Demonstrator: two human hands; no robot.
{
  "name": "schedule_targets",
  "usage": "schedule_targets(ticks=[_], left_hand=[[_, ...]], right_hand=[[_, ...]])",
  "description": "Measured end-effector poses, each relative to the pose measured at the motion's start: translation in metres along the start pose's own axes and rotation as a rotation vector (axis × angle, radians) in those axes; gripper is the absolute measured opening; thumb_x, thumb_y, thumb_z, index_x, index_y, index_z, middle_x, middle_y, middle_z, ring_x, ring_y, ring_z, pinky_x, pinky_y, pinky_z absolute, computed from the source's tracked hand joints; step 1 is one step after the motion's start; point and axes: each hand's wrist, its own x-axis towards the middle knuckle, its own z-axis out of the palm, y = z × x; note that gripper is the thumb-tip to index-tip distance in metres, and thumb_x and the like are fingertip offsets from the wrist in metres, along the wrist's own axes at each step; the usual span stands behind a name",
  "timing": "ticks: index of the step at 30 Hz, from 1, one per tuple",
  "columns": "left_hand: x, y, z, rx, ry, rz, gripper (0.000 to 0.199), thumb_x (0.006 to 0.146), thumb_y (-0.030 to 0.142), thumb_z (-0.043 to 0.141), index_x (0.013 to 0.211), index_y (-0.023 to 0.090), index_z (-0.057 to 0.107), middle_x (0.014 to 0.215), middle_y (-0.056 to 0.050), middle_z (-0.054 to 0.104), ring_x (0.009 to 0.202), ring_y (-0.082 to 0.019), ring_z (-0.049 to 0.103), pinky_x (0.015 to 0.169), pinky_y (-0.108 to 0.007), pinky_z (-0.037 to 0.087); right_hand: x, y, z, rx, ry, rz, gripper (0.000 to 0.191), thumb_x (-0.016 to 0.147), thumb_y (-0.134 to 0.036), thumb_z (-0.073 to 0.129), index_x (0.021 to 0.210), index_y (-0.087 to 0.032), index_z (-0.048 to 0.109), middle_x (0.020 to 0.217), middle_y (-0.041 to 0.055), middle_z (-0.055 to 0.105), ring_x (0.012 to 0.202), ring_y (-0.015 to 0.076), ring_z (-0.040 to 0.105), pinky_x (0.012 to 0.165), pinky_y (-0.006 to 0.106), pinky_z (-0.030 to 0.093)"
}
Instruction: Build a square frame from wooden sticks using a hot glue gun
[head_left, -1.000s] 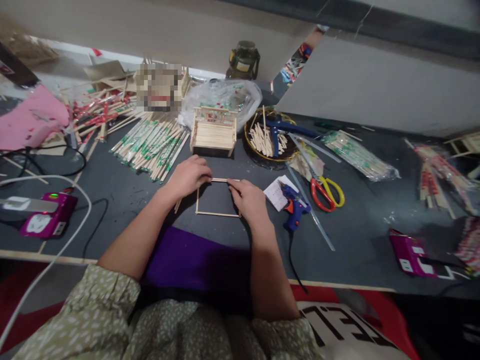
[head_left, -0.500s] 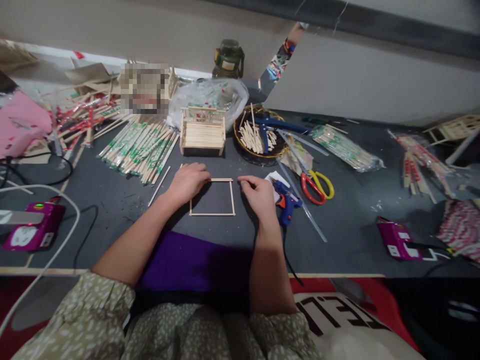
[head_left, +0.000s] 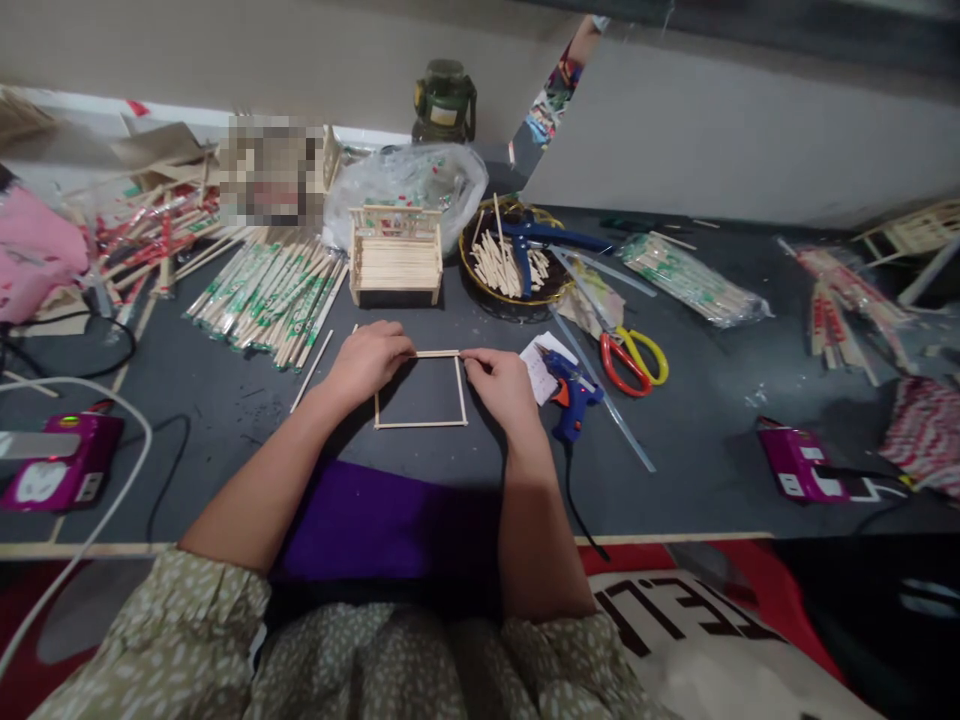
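Observation:
A square frame of thin wooden sticks [head_left: 421, 425] lies flat on the dark table in front of me. My left hand [head_left: 369, 362] is closed over its far left corner, fingers pinching the far stick. At the far right corner, my right hand [head_left: 499, 385] touches the end of that stick with its thumb and forefinger together. Just right of my right hand lies a blue glue gun [head_left: 576, 400] on a piece of white paper [head_left: 536, 368]. One loose stick [head_left: 311, 370] rests left of my left hand.
Behind the frame stands a small wooden-stick bench [head_left: 396, 262]. A basket of short sticks [head_left: 499, 262], scissors [head_left: 630, 362] and a bundle of wrapped chopsticks [head_left: 274, 295] lie around it. Purple boxes [head_left: 64, 460] with cables sit left and right. A purple cloth [head_left: 367, 525] hangs near me.
My right hand has moved left onto the frame's far right corner, where a gap showed before. My left hand stays on the far left corner. The whole view has shifted slightly.

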Motion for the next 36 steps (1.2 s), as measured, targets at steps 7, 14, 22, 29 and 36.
schedule_targets(ticks=[7,14,22,29,36], left_hand=[[0.000,-0.005,0.004,-0.074,0.017,-0.003,0.016,0.092,0.019,0.057,0.093,0.019,0.073,0.091,-0.006,0.068,0.092,-0.021,0.061,0.076,-0.029,0.045],[0.001,-0.005,0.005,-0.103,0.029,0.002,0.014,0.090,0.018,0.059,0.092,0.018,0.073,0.090,-0.006,0.068,0.091,-0.020,0.061,0.076,-0.029,0.045],[-0.003,-0.017,-0.004,-0.319,0.092,-0.018,0.012,0.085,0.012,0.063,0.091,0.016,0.073,0.090,-0.005,0.070,0.086,-0.017,0.063,0.077,-0.027,0.047],[-0.013,-0.053,-0.019,-0.221,0.017,-0.138,0.010,0.077,0.012,0.070,0.082,0.018,0.076,0.079,-0.004,0.071,0.076,-0.017,0.061,0.070,-0.028,0.043],[-0.013,-0.055,-0.013,-0.199,-0.062,-0.124,0.008,0.077,0.016,0.072,0.082,0.019,0.077,0.080,-0.004,0.073,0.080,-0.018,0.061,0.073,-0.028,0.043]], right_hand=[[0.001,-0.001,0.001,-0.017,0.033,0.002,0.027,0.087,-0.021,0.053,0.099,-0.021,0.078,0.092,0.0069,0.077,0.084,0.0231,0.068,0.079,0.034,0.050],[0.004,-0.006,0.017,-0.120,0.096,-0.074,0.025,0.090,-0.027,0.055,0.102,-0.022,0.077,0.097,0.0075,0.074,0.089,0.0234,0.066,0.079,0.034,0.047],[0.007,-0.001,0.023,-0.201,0.124,-0.106,0.026,0.091,-0.030,0.054,0.099,-0.025,0.078,0.091,0.0061,0.073,0.085,0.0226,0.064,0.072,0.031,0.045],[0.008,0.000,0.022,-0.177,0.106,-0.115,0.026,0.090,-0.030,0.054,0.098,-0.024,0.078,0.092,0.0066,0.073,0.088,0.0236,0.065,0.076,0.033,0.046],[0.007,0.000,0.023,-0.168,0.120,-0.115,0.026,0.090,-0.030,0.054,0.096,-0.024,0.078,0.091,0.0062,0.073,0.087,0.0231,0.065,0.077,0.033,0.047]])
